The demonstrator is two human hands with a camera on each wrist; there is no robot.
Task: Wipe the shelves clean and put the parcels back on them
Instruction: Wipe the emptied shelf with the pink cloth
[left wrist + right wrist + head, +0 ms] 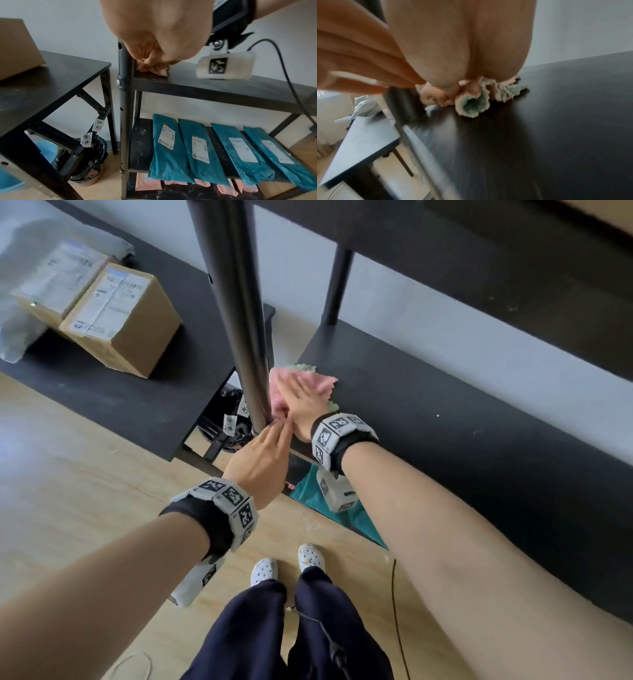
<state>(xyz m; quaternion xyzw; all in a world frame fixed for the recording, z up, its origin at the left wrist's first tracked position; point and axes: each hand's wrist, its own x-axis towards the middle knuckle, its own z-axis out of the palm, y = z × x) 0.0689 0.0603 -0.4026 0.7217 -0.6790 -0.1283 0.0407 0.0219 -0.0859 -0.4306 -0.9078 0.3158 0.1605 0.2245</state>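
A pink and green cloth (325,381) (154,69) (471,106) lies bunched at the front left corner of a black shelf (445,422) (223,83) (539,121), right beside the shelf's metal pole (239,302). My right hand (301,398) (462,40) presses flat on the cloth with straight fingers. My left hand (270,440) (154,27) reaches in from the front, and its gathered fingertips pinch the cloth's near edge by the pole. Several teal parcels (197,148) lie on the shelf below, with pink ones (147,182) under them. Two cardboard parcels (120,316) sit on a side table.
The black side table (102,395) stands left of the pole. Under it is a bin with a black bag (92,162). A higher shelf (479,268) overhangs the one with the cloth. A thin cable (397,611) hangs by my legs over the wooden floor.
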